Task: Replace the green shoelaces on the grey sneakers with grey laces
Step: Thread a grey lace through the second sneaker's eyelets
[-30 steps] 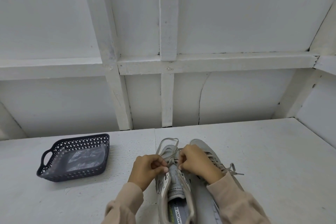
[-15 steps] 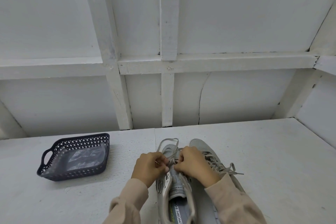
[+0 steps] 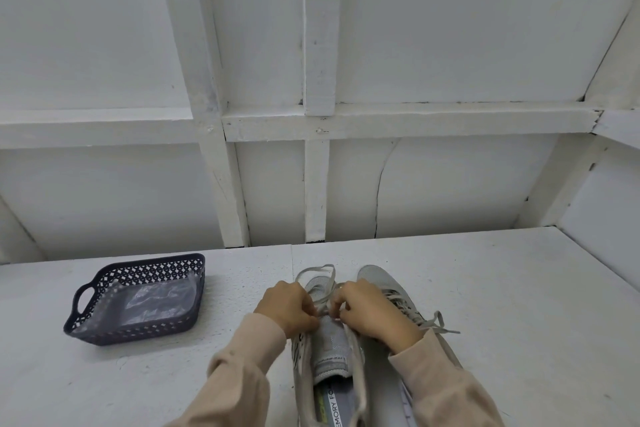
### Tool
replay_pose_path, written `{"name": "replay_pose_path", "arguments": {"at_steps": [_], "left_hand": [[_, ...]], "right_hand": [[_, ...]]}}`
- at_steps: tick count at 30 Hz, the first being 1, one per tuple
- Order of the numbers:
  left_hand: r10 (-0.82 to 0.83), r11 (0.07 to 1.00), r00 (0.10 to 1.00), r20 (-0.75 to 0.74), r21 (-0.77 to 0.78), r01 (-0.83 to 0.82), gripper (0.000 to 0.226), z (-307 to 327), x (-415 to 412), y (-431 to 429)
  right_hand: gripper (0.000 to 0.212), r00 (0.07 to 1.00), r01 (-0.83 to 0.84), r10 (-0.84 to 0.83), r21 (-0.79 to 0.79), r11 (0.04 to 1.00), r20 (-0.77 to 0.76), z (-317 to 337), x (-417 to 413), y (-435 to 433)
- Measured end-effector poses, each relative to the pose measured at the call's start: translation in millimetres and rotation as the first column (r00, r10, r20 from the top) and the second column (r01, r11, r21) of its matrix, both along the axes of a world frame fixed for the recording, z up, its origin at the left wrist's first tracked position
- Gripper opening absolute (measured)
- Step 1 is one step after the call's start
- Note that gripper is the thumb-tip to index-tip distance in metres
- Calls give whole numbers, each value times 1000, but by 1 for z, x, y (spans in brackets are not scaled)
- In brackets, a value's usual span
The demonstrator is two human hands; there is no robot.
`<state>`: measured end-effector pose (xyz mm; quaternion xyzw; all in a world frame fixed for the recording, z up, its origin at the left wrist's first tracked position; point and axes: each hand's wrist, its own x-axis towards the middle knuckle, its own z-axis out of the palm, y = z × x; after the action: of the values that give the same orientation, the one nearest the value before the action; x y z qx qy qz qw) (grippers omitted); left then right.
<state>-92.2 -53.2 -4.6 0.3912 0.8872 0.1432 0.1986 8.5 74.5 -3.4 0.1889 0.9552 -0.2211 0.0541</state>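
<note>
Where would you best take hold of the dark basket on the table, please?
By the loop handle at the left end of the basket, coming from the left: its open cutout lets you hook through, while the lattice walls are low. The left hand and right hand pinch the lace.

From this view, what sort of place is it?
Probably a staged work nook: white painted tabletop, white framed panel wall, one dark basket beside the sneakers.
</note>
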Motion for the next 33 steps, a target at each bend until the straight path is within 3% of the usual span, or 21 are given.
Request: {"name": "replay_pose_path", "arguments": {"at_steps": [7,14,16,19,23,27,30,33], "left_hand": [[-35,988,990,-139,-151,14,26,-2,8,9],[-73,975,945,-319,-224,0,25,0,14,16],[-77,979,934,-348,-203,5,26,-2,15,15],[-25,999,946,-324,-49,9,24,-12,15,7],[78,971,993,-93,235,-54,8,-27,15,-8],[109,774,947,301,573,-271,16,-45,20,-16],[53,594,844,533,663,-456,14,-50,24,-16],[-41,515,763,645,668,-537,21,-52,24,-14]], "right_hand": [[25,999,-21,14,132,991,48,-10,-6,-9],[17,998,-24,17,121,992,55,-2,-1,-9],[17,1000,-3,0,149,989,21,-1,1,-9],[13,995,38,-24,148,988,-96,-4,4,-12],[9,966,134,-146,-71,988,-214,-11,5,-12],[29,914,152,-305,-468,870,-270,-15,4,-8],[29,889,73,-359,-685,725,-286,-19,6,-3],[25,901,4,-343,-787,616,-264,-20,7,0]]}}
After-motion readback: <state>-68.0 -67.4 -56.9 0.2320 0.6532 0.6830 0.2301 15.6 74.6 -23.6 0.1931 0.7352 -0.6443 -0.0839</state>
